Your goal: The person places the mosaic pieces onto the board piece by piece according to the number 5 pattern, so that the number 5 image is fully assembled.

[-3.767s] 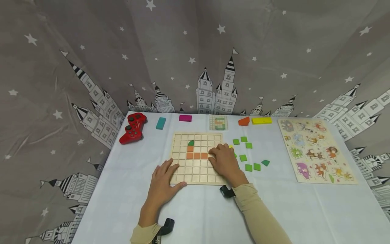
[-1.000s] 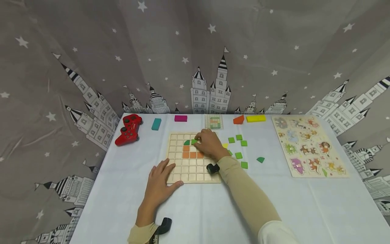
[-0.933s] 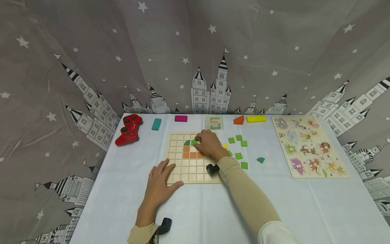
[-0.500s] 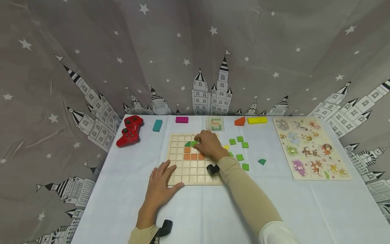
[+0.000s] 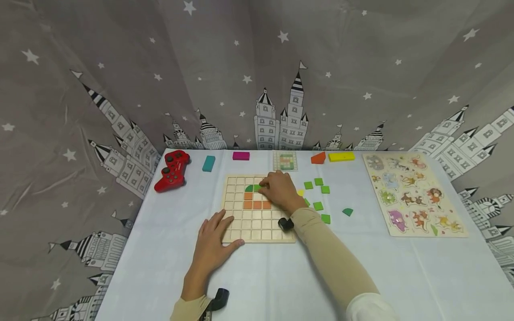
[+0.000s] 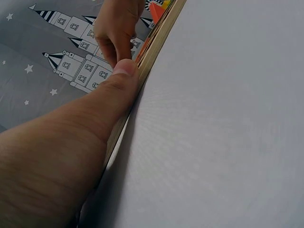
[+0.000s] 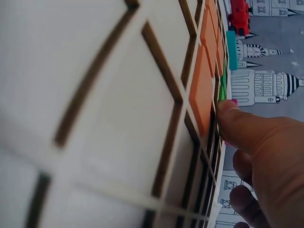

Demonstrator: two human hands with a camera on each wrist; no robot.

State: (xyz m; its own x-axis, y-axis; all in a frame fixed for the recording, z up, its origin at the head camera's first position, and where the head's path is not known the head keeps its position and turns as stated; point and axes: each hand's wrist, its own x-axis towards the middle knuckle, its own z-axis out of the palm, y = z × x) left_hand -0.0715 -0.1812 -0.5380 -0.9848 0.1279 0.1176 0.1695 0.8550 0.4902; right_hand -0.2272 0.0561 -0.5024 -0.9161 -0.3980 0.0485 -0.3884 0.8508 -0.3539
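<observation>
Head view: we find the wooden grid board (image 5: 257, 224) lying flat on the white cloth (image 5: 265, 281). Left hand (image 5: 213, 243) spread, fingers on the board's left edge, thumb at its near edge. Right hand (image 5: 281, 189) reaches over the right half; we note thumb and fingertip pinching a light green square tile (image 5: 257, 188) in a far row, just right of a dark green quarter-round tile (image 5: 249, 188). Near these, four orange square tiles (image 5: 257, 205) form an L. Right of the board we log loose light green tiles (image 5: 318, 206), a partly hidden yellow piece (image 5: 300, 192) and a second quarter-round (image 5: 347, 212). Far side, left to right: red game controller (image 5: 172, 171), teal block, magenta block, pattern card (image 5: 285, 161), orange block, yellow block; far right, an animal puzzle board (image 5: 415, 194). Left wrist view: we see the left thumb against the board's side, the right hand beyond, fingertips downward. Right wrist view: the right thumb touches the green tile past the orange ones; the other fingers curl, their tips partly hidden from us.
</observation>
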